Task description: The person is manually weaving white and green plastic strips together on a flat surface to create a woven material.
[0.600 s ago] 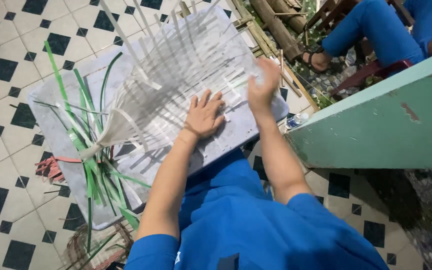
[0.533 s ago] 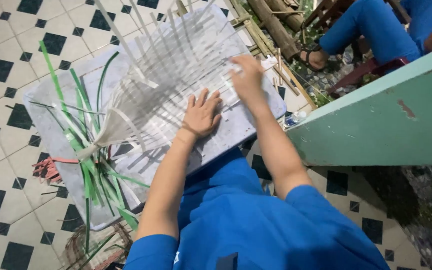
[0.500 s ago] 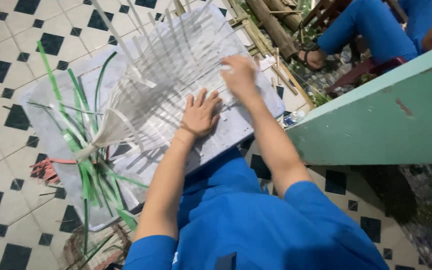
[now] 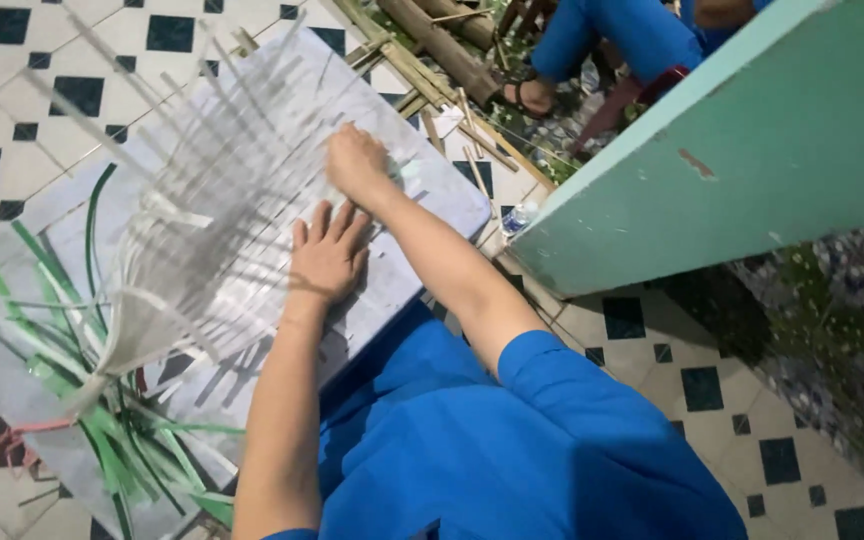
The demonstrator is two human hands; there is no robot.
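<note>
A flat mat of pale woven strips (image 4: 242, 200) lies on a grey board (image 4: 422, 215), and everything here is told from that board. The left hand (image 4: 327, 255) lies flat and open on the mat near the middle of the board, fingers spread, holding nothing. The right hand (image 4: 357, 160) is just past it, toward the far edge of the board, curled down on the strips; it is blurry, so I cannot tell if it pinches a strip or only presses. The loose ends of the pale strips fan out past the far left edge of the board, over the black and white tile floor (image 4: 12, 90). At the near left end of the board the strips come together in a bunch, and green strips (image 4: 102, 420) stick out there over the edge. A little red scrap (image 4: 12, 440) lies by that end. Past the right corner of the board stands a green wall (image 4: 712, 160), close, with a small bottle (image 4: 517, 215) at its foot. Beyond the far corner lie bamboo sticks (image 4: 442, 50), and another person's foot in a sandal (image 4: 527, 95) rests there. The floor to the left of the board has the most open room.
</note>
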